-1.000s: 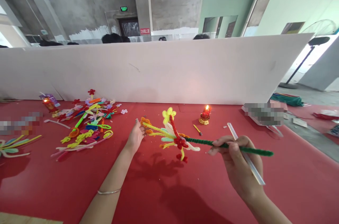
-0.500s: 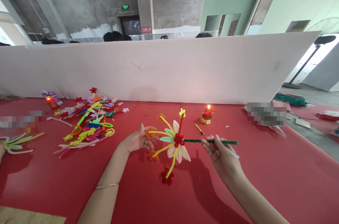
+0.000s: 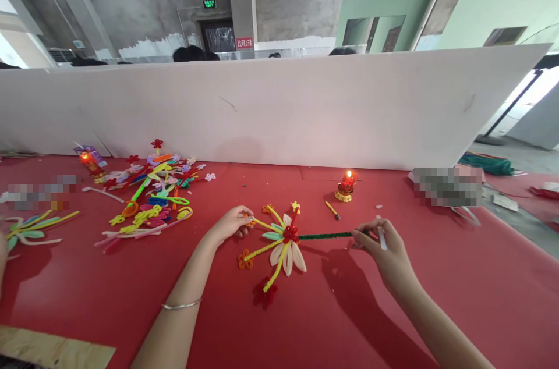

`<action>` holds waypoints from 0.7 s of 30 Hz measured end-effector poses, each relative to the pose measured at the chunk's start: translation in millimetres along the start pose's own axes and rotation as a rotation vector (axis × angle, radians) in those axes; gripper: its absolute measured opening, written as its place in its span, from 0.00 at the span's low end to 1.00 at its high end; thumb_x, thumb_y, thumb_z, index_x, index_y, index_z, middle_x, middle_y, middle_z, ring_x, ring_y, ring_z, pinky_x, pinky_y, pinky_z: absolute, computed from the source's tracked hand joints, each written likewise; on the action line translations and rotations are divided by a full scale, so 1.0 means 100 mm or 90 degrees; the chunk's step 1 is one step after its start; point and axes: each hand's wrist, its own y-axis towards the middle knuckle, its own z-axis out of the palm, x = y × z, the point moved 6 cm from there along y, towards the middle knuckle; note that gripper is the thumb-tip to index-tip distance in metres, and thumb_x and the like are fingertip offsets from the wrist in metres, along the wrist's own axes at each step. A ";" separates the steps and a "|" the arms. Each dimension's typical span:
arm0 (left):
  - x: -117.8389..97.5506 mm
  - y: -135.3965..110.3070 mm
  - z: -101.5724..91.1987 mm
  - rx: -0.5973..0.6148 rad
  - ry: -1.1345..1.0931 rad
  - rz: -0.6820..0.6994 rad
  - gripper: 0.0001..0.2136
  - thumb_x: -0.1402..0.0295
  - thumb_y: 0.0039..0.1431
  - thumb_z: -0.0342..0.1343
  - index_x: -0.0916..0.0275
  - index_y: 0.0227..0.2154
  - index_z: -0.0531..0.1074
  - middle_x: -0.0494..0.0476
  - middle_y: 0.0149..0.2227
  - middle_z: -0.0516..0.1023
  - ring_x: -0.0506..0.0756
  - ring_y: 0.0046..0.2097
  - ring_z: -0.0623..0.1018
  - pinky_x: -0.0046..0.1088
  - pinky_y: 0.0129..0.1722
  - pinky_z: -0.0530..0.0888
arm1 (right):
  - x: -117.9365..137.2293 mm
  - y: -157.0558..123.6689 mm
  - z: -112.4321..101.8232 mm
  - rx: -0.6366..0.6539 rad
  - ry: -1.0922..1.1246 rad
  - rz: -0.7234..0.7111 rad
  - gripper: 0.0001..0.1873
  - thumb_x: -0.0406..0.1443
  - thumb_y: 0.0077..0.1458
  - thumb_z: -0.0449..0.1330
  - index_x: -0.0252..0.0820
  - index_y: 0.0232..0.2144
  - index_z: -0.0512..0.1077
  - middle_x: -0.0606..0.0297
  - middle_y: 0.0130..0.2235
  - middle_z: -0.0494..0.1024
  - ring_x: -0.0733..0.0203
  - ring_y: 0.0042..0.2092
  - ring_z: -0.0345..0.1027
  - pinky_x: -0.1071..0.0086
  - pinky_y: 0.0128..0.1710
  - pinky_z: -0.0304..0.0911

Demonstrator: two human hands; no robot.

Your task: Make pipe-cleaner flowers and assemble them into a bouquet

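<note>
A pipe-cleaner flower (image 3: 276, 252) lies sideways between my hands, low over the red table. It has a red fuzzy centre, cream and pale green petals, and yellow stalks tipped with small orange, yellow and red blossoms. My left hand (image 3: 233, 222) pinches the orange blossom at the end of one left-pointing stalk. On the other side, my right hand (image 3: 383, 247) grips the far end of the dark green stem (image 3: 325, 236). A thin whitish strip (image 3: 382, 238) sticks out between its fingers; what it is I cannot tell.
Loose pipe-cleaner pieces (image 3: 152, 197) lie heaped at the left. A lit red candle (image 3: 348, 181) on a gold base stands beyond my right hand, near a short yellow pencil-like stick (image 3: 332, 210). Another lit candle (image 3: 89, 163) is farther left. A white panel (image 3: 279, 110) borders the back.
The flower has dropped slightly and shifted left. My left fingers have closed on an orange blossom, and my right hand has slid outward to the stem's end.
</note>
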 end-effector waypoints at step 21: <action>0.13 -0.54 -1.33 -0.646 0.603 -0.201 0.17 0.72 0.53 0.48 0.68 0.46 0.69 0.75 0.47 0.69 0.71 0.52 0.66 0.48 0.43 0.66 | -0.36 -0.05 0.24 0.203 -0.544 -0.209 0.05 0.38 0.47 0.53 0.45 0.26 0.60 0.65 0.27 0.68 0.59 0.30 0.62 0.69 0.30 0.58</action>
